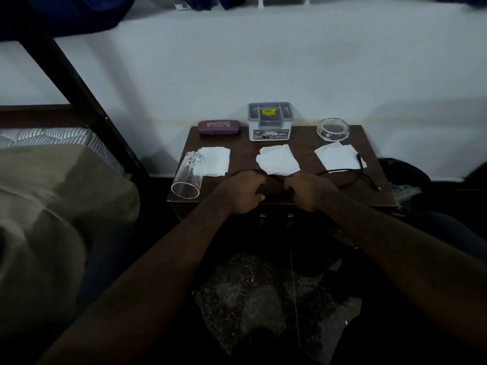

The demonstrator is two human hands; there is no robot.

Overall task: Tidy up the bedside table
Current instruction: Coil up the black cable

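Note:
A dark wooden bedside table (303, 143) stands against the white wall. A black cable (350, 175) trails across its front right part. My left hand (241, 192) and my right hand (309, 189) sit close together at the front edge, both with fingers curled round the cable. Three white tissues lie in a row: left (214, 160), middle (278, 159), right (336, 156). A clear drinking glass (188, 177) lies on its side at the front left corner.
At the back stand a maroon spectacle case (218, 127), a grey-lidded organiser box (269, 121) and a glass ashtray (332, 129). A bed with a beige pillow (58, 196) is on the left. Dark bags (405, 177) sit to the right of the table.

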